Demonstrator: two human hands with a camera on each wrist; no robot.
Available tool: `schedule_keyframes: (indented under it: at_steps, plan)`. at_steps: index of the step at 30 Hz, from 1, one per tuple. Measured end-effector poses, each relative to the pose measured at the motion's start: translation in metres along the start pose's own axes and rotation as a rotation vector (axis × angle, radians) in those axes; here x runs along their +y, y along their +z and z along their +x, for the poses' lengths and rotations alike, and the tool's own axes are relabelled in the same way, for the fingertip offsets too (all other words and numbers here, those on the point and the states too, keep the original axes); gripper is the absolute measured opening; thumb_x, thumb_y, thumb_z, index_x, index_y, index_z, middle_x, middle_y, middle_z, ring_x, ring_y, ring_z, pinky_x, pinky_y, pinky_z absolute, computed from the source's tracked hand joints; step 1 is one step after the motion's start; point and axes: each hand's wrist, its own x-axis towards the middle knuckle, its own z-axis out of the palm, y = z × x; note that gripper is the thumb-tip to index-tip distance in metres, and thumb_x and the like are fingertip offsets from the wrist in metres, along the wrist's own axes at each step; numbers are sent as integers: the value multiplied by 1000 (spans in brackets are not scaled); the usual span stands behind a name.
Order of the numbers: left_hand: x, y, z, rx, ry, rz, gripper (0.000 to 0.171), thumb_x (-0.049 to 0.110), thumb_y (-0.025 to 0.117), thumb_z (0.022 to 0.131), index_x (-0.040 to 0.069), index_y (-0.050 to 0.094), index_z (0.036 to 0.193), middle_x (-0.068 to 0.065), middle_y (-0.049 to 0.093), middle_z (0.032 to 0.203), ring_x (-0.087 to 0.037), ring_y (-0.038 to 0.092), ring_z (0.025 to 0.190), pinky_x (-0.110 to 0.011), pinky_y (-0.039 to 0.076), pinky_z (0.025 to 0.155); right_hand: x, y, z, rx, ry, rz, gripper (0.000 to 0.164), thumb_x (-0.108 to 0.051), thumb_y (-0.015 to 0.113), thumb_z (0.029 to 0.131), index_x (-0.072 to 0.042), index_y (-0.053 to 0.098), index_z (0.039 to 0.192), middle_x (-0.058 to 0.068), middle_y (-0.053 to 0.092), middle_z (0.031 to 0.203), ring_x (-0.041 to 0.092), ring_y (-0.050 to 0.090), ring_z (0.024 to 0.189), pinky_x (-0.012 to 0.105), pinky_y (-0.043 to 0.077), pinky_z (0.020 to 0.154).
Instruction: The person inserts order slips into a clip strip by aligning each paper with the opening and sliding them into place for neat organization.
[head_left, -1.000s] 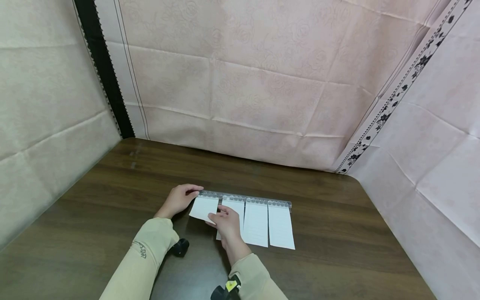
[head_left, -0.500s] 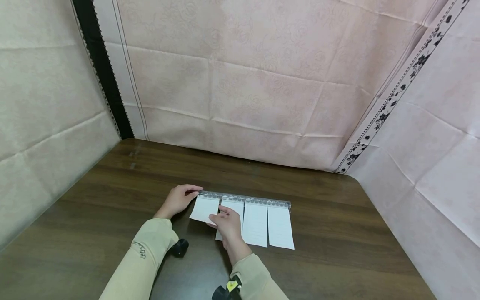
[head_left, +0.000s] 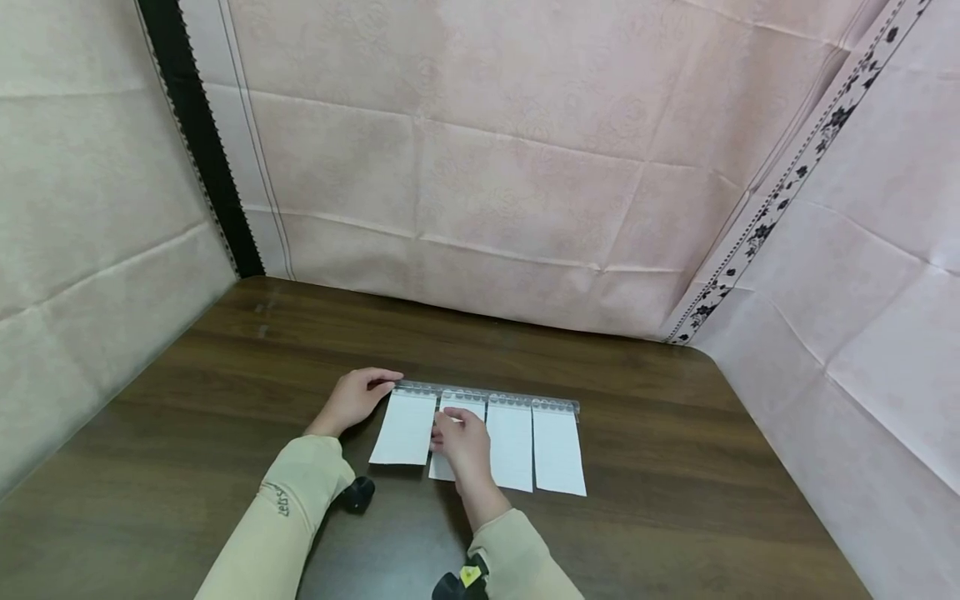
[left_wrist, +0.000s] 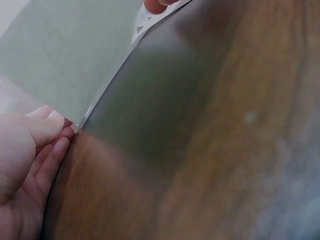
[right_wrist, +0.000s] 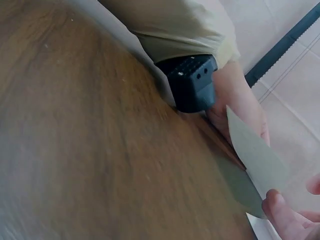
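Note:
A clear plastic strip [head_left: 517, 402] with a row of round shapes lies across the table, and several white paper slips [head_left: 558, 450] hang from it side by side toward me. My left hand [head_left: 356, 402] pinches the strip's left end between thumb and fingers; in the left wrist view the thumb lies over that corner. The leftmost slip [head_left: 403, 427] slants toward me, its lower edge casting a shadow on the wood. My right hand [head_left: 467, 446] is over the second slip, fingertips at the leftmost slip's right edge. In the right wrist view its thumb and finger are apart beside a raised slip [right_wrist: 255, 150].
The brown wood-grain table [head_left: 675, 467] extends around the slips. Pale patterned cloth [head_left: 510, 183] stands behind and on both sides. A black wrist device [head_left: 357, 495] sits at the left cuff, another [head_left: 450, 587] at the right.
My right hand has let go of the leftmost slip and shifted slightly right. That slip, earlier bent up, has dropped out flatter and longer. My left hand still holds the strip's end.

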Motion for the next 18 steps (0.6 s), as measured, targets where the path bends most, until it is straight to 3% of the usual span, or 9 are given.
schedule_keyframes:
  at_steps: [18]
  plan:
    - [-3,0,0,6,-6,8,23,10,56,94,8,67,114,-13,63,116,-32,54,112,-49,41,94,4,-5,2,2,51,75,33,-11,51,93,12,54,117,17,63,79,19,65,64,30,55,65]
